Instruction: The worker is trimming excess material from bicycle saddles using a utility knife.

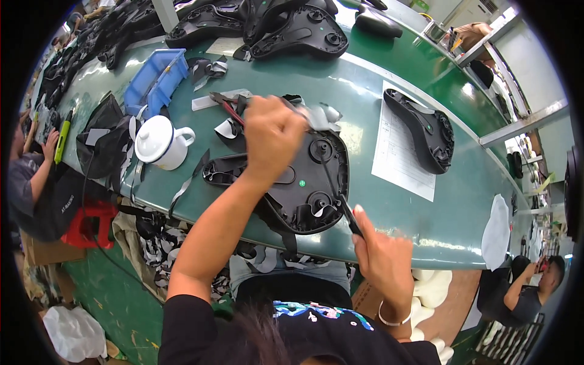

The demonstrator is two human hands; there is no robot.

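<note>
A black saddle-shaped seat (298, 194) lies underside up on the table in front of me, with round mounts and a green dot on its shell. My left hand (274, 134) is a fist above its far left part, slightly smeared by motion. From it runs a blurred grey-white strip of cover material (322, 115), apparently gripped. My right hand (384, 258), a bangle at its wrist, holds a black-handled tool (350, 216) at the seat's right edge. Its long thin shaft lies across the shell; its exact kind is unclear. Red-handled pliers or cutters (228, 109) lie partly behind my left hand.
Left stand a white lidded mug (161, 143), a blue bin (155, 82) and black cover scraps (103, 134). Another seat (423, 131) rests on a paper sheet (395, 158) at right. More seats (298, 36) are piled at the back. Co-workers sit at both sides.
</note>
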